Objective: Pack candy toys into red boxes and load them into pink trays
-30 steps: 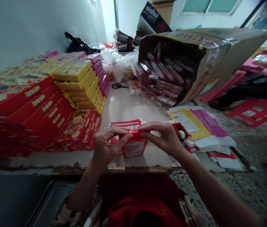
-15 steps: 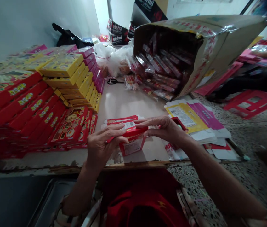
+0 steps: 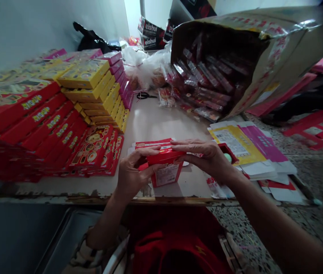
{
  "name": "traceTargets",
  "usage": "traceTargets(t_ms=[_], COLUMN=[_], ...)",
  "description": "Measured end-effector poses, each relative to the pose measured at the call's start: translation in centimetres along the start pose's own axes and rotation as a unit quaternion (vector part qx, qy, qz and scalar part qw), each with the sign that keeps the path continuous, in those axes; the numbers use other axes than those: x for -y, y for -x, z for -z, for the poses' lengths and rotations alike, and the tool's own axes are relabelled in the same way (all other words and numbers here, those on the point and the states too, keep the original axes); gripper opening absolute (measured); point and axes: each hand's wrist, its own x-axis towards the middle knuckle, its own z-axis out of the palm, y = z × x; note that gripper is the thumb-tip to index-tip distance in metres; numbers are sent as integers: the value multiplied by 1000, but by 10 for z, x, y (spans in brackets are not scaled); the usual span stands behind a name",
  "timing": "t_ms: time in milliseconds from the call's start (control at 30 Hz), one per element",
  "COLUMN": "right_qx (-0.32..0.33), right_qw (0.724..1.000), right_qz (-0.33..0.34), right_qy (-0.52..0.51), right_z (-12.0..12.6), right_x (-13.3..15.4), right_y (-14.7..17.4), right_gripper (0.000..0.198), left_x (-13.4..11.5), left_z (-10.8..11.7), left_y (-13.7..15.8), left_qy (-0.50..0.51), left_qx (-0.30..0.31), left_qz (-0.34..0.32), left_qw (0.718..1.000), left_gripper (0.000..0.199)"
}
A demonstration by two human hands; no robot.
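Observation:
A small red cardboard box (image 3: 167,175) stands upright near the table's front edge, with a printed label panel facing me. My left hand (image 3: 138,167) grips its left side, thumb in front and fingers along the top. From the right, my right hand (image 3: 204,154) pinches the box's top edge, fingers over the top and thumb beneath in front. Behind the box lie flat red and white cartons (image 3: 154,143), partly hidden by my hands. Just beyond my right hand is a small open red box (image 3: 227,152) with a pale green round thing in it.
Stacked red boxes (image 3: 38,118) and yellow boxes (image 3: 90,82) fill the left side. A large carton (image 3: 275,57) lies on its side with wrapped packets spilling out. Black scissors (image 3: 146,95) lie mid-table. Flat yellow and purple cartons (image 3: 235,142) sit at right, near a pink stool (image 3: 318,127).
The view has shifted, so the table contents appear further right. My hands have closed in on the red box's top, whose upper flap now looks folded down.

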Motion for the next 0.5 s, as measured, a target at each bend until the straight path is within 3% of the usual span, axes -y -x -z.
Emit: traceTargets(t_ms=[333, 500], right_qx=[-13, -17], right_qw=[997, 990], right_qz=[41, 88], right_qy=[60, 109], right_z=[1, 1], right_x=[-7, -10], right_y=[-4, -3], right_gripper=[38, 45], left_x=[11, -3], left_z=[8, 15], left_y=[-9, -16], left_qy=[-44, -124], left_qx=[21, 24], left_qz=[-25, -51], left_qw=[998, 991], left_gripper=[34, 16])
